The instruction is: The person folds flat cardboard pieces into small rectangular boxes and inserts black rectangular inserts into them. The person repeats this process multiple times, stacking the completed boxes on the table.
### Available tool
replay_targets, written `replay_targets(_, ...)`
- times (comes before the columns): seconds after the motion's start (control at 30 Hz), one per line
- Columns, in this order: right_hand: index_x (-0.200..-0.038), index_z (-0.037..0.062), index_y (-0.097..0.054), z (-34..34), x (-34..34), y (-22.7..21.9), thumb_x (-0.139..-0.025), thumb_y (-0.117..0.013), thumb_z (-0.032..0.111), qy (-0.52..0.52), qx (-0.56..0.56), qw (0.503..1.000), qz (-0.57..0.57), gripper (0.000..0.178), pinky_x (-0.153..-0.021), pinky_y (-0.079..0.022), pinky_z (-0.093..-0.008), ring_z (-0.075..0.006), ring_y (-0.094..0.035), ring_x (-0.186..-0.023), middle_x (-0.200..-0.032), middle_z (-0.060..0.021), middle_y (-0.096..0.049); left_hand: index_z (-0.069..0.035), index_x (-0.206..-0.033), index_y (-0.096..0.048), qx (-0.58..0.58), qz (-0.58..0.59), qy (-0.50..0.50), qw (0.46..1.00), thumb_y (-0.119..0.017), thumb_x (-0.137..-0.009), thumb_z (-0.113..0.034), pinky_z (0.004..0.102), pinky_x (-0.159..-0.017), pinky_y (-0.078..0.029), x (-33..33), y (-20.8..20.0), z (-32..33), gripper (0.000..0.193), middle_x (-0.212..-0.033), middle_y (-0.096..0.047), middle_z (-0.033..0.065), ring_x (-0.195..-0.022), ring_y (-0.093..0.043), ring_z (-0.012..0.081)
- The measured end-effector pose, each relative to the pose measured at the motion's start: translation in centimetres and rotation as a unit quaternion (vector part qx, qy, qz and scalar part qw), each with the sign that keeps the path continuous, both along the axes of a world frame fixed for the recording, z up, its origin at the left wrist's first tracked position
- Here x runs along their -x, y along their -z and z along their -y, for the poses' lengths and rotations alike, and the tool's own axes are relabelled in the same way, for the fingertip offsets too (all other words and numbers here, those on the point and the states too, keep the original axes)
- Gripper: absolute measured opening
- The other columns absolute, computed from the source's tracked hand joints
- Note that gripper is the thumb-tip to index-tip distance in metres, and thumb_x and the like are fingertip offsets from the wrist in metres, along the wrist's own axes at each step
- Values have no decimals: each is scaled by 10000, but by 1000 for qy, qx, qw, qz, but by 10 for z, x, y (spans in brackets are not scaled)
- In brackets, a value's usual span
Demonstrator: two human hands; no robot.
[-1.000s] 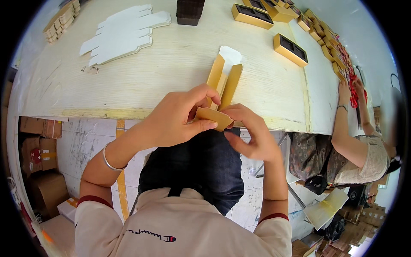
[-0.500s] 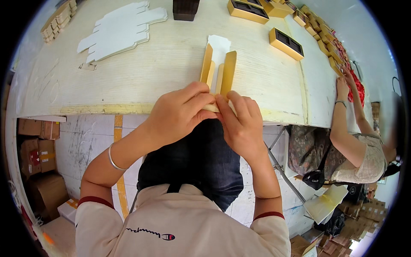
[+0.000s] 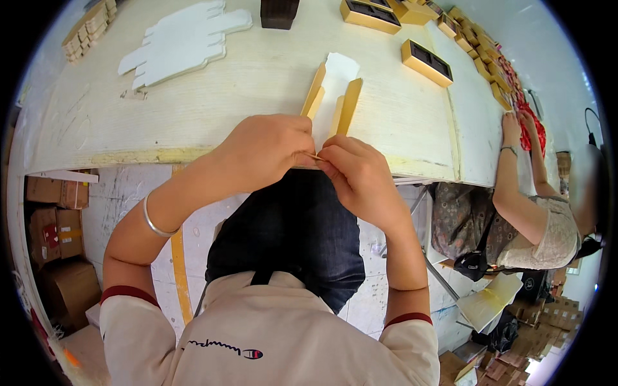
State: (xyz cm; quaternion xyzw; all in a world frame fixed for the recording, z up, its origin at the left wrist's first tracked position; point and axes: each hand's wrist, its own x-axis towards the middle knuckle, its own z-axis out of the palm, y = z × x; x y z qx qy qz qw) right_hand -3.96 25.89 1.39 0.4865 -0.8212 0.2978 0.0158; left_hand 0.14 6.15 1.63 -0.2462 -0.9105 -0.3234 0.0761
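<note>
A partly folded cardboard box [image 3: 348, 106], gold outside and white inside, lies at the table's front edge in front of me. Its long side walls stand up, and the white far flap stretches away across the table. My left hand [image 3: 278, 149] is closed on the near end of the box, palm side hidden. Beside it, my right hand [image 3: 360, 168] pinches the same near end between thumb and fingers. The fingertips of both hands almost meet at a thin folded edge there; the exact fold is mostly covered by my fingers.
White flat box blanks [image 3: 183, 45] are stacked at the left. A dark tray stack [image 3: 279, 14] stands at the back. Gold boxes with black inserts [image 3: 427, 62] sit to the right. Far right, a co-worker's hands [image 3: 519, 121] are at red material [image 3: 535, 136].
My left hand has turned over the near end, its wrist and elbow shifting outward to the left. The box's far end has swung slightly right. The co-worker's hands have drawn a little nearer.
</note>
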Motion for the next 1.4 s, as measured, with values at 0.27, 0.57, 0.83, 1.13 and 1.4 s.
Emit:
replay_targets(0.27, -956, 24, -654, -43, 49, -3, -744, -689, 50, 83, 3, 992, -99, 217, -818, -450, -369, -311, -555, -883, -1091, -148, -598, -72, -828, -673, 112, 113, 138, 977, -692, -742, -115, 368, -811, -441, 27, -26, 35, 98, -869, -614, 18, -893, -557, 224)
replay_targets(0.57, -966, 12, -632, -6, -12, 1, -744, -695, 31, 47, 49, 994, -85, 232, -602, -419, -377, -287, -531, -666, -737, -114, -566, -93, -1071, -626, 148, -48, -3, 988, -773, -653, -171, 392, -883, -441, -13, -28, 3, 451, -1172, -554, 73, -1005, -540, 277)
replay_targets(0.83, -1196, 49, -590, -23, 9, -23, -713, -634, -67, -29, -13, 998, -49, 499, -781, -464, -376, -303, -561, -898, -965, -121, -601, -87, -852, -604, 44, -27, 54, 997, -803, -631, -220, 326, -802, -479, -2, -2, 32, 326, -982, -589, 26, -943, -547, 231)
replay_targets(1.13, -807, 25, -582, -1, 24, -2, -704, -722, 8, -52, 28, 998, 33, 175, -652, -452, -365, -282, -538, -751, -797, -113, -518, -93, -814, -600, 13, 26, 11, 1000, -790, -664, -217, 341, -722, -458, 3, -4, 25, 271, -825, -564, 13, -842, -522, 230)
replay_targets(1.4, -921, 29, -548, 3, 1, 6, -704, -667, -44, 41, 57, 985, 158, 258, -689, -441, -375, -312, -524, -788, -871, -138, -519, -72, -795, -659, -75, -17, -63, 995, -722, -713, -86, 323, -635, -436, -5, 19, -1, 104, -745, -520, 42, -725, -517, 212)
